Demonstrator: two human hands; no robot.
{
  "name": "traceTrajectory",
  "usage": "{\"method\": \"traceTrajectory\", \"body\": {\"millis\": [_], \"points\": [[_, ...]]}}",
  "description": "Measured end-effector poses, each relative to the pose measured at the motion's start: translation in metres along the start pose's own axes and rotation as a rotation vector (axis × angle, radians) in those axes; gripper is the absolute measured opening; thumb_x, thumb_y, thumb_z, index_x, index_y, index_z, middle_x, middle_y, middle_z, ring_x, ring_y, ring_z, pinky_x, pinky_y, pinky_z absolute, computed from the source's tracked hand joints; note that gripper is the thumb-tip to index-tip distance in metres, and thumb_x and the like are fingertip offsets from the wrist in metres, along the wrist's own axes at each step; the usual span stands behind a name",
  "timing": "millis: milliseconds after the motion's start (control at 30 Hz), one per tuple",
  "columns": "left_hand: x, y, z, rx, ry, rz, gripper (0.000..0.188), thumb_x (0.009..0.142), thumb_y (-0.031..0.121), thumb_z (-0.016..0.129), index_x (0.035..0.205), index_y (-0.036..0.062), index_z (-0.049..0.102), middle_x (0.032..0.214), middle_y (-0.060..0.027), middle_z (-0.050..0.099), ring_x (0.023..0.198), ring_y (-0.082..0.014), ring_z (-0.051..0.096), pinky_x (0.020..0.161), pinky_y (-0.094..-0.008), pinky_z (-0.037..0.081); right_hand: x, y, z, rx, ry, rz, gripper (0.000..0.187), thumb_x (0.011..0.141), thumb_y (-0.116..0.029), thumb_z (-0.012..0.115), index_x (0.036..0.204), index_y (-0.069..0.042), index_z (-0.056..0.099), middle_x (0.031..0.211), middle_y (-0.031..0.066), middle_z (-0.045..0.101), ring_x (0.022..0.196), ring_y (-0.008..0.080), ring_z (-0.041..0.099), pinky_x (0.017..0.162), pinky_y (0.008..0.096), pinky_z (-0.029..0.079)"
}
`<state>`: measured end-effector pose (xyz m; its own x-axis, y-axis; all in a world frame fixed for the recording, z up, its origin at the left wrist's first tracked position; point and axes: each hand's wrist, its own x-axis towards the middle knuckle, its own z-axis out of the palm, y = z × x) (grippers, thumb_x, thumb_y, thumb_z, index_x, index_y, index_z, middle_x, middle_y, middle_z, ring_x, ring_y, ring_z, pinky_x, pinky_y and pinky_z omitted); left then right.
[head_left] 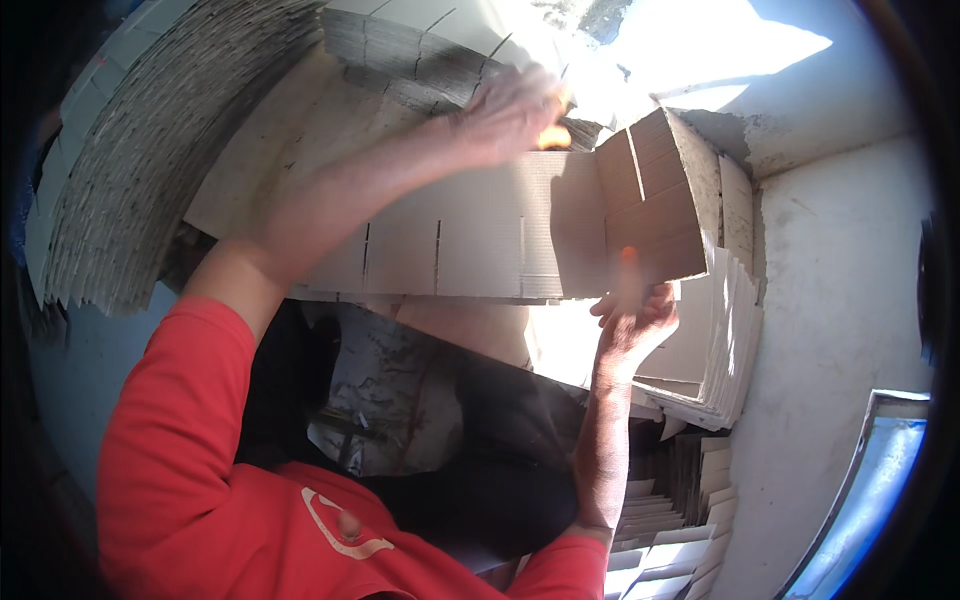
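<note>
A long slotted cardboard sheet (480, 235) lies across a stack in front of me. Its right end panel (650, 195) is bent up at a crease and has a slit in it. My right hand (640, 325) is at the near edge by this crease, thumb and lower fingers curled at the cardboard, index finger stretched up against the bent panel. The index fingertip looks orange. Across the sheet reaches my left arm, with my left hand (512, 112) over the far edge. Motion smears its fingers, and orange shows at their tips; their grip is unclear.
Tall curved stacks of cardboard sheets (190, 140) stand at the left. Another slotted stack (420, 50) lies at the far side. More cardboard pieces (710, 350) are piled on the right, beside a pale wall (830, 300). Strong sunlight whitens the far right.
</note>
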<state>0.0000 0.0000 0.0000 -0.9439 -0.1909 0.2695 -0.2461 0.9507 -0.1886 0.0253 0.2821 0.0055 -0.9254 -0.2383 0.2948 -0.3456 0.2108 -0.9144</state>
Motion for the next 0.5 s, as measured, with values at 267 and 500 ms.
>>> {"method": "traceTrajectory", "body": {"millis": [267,500], "points": [[0.016,-0.032,0.039,0.157,-0.038,0.224,0.014,0.08,-0.001,0.051,0.092,-0.002,0.056,0.098,-0.0136,0.057,0.103,-0.0237,0.052,0.09,-0.0377,0.043,-0.003,0.001,-0.004,0.049,-0.02,-0.014,0.019,0.092,-0.018,0.065,0.083,-0.001,0.062,0.052,0.0019,0.056,0.039,0.0052,0.05,0.038,0.0219,0.036],[0.017,-0.029,0.042,-0.157,0.231,0.065,0.001,0.078,0.003,0.054,0.078,0.0028,0.053,0.085,-0.0102,0.057,0.092,-0.0238,0.056,0.082,-0.0374,0.047,-0.004,0.007,-0.006,-0.042,-0.026,0.0,0.017,0.094,-0.018,0.059,0.091,-0.001,0.061,0.047,0.0015,0.053,0.038,0.0056,0.047,0.037,0.0199,0.033]]}}
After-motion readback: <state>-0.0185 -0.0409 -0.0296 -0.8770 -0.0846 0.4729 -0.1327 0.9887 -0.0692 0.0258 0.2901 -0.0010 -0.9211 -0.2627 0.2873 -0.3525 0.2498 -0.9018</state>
